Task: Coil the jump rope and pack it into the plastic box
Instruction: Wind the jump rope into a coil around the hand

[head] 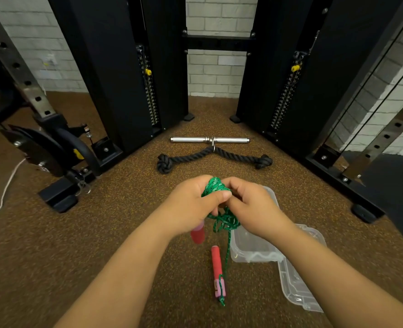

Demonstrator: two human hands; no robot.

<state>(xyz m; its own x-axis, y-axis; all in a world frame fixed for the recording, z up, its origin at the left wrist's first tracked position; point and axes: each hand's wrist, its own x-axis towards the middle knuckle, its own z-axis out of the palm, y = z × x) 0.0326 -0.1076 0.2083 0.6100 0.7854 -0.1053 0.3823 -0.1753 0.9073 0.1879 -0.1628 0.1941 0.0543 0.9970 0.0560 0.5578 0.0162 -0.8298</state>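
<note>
Both hands meet above the brown speckled floor (129, 223). On the left, the left hand (191, 207) curls round a bundle of green jump rope (216, 185), thumb pressed across the coils, and a red handle (197, 234) hangs blurred just below its palm. Beside it, the right hand (252, 204) pinches the same bundle from the other side, fingertips bent onto the top of the coils. Loose loops of rope dangle between the two wrists, and one strand drops down to a second red handle (216, 263) lying on the floor, its pink end (220, 288) nearest the camera.

Right of that handle, partly under the right forearm, sits the clear plastic box (255, 249), open at the top, with its clear lid (297, 287) lying against its near right corner.

Farther back, a black knotted rope attachment (191, 157) and a chrome bar (188, 139) lie between two black weight-stack towers (115, 79). Floor lies open left of the arms; a black frame rail (342, 178) bounds the right.
</note>
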